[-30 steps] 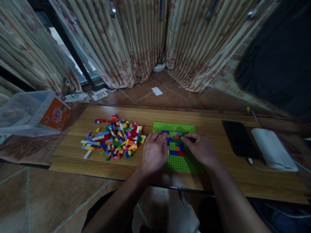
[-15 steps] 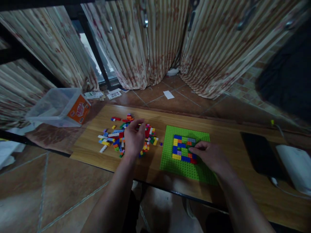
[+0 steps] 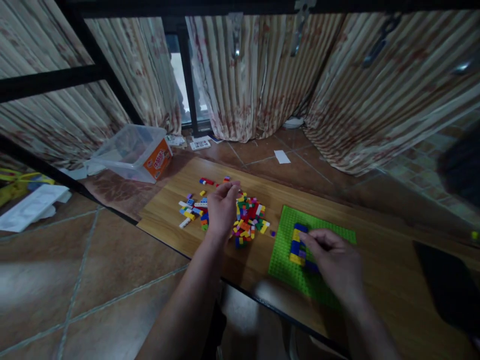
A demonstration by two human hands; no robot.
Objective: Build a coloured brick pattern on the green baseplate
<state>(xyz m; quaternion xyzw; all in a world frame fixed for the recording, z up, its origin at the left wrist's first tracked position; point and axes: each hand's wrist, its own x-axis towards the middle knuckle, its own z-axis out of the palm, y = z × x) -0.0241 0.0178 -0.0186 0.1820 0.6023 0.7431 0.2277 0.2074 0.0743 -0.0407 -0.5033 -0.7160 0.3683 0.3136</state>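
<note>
My left hand [image 3: 222,209] hangs over a loose heap of coloured toy bricks [image 3: 249,212], thumb and fingertips pinched together. Whatever sits in that pinch is too small to make out. On the right lies a green baseplate [image 3: 287,270] with blue, yellow and other bricks [image 3: 297,246] fixed on it in a block. My right hand [image 3: 335,257] is over this block, its thumb and forefinger closed near the left column. The hand covers most of the block's right part, and anything between its fingertips is hidden.
The wooden table [image 3: 165,210] also bears a dark flat device [image 3: 442,285] at the right. Beyond its left end, a clear plastic bin [image 3: 131,155] with an orange label stands on the tiled floor. A black metal frame [image 3: 52,77] crosses the upper left, before striped curtains [image 3: 258,85].
My view has swung left, so everything sits further right. My left hand's fingers have gone from apart to pinched. My right hand has shifted from the brick block's right side toward its left column.
</note>
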